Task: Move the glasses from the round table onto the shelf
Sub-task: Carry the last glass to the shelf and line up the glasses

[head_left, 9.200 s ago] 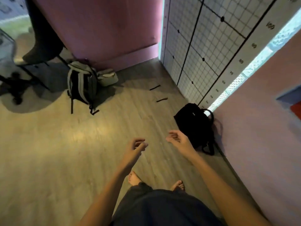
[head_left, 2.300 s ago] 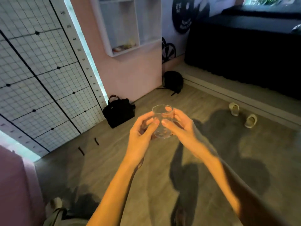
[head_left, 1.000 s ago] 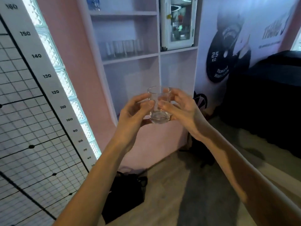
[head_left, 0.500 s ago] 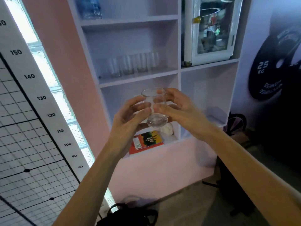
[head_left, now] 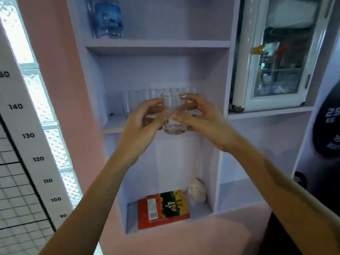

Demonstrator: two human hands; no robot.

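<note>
- The left hand (head_left: 145,122) and the right hand (head_left: 200,118) hold one clear glass (head_left: 173,115) together, each from its own side. The fingers are curled around its wall, and the two thumbs on the near side almost meet.
- The glass is upright and looks empty. It is in the air, in front of the middle compartment of the shelf (head_left: 114,127), with its base about level with the front edge of that board. It touches nothing except the two hands.
- Behind the glass, on this same board, a row of glasses (head_left: 136,102) stands near the back wall. The blur makes it hard to count them.
- In the compartment above, at the left, there are clear bottles with blue labels (head_left: 106,17).
- In the lowest compartment a red and yellow book (head_left: 163,208) lies flat. A small white thing (head_left: 196,190) sits beside it in the back right corner; I cannot tell what it is.
- To the right of the middle compartment, a small white cabinet with a glass door (head_left: 276,57) stands on the next board of the shelf.
- At the left of the view there is a white height scale (head_left: 27,135) with printed numbers. Beside it is a window of glass blocks (head_left: 36,92), bright with daylight.
- At the right edge, a dark picture of a weight plate (head_left: 329,122) marked "KG" is on the wall.
</note>
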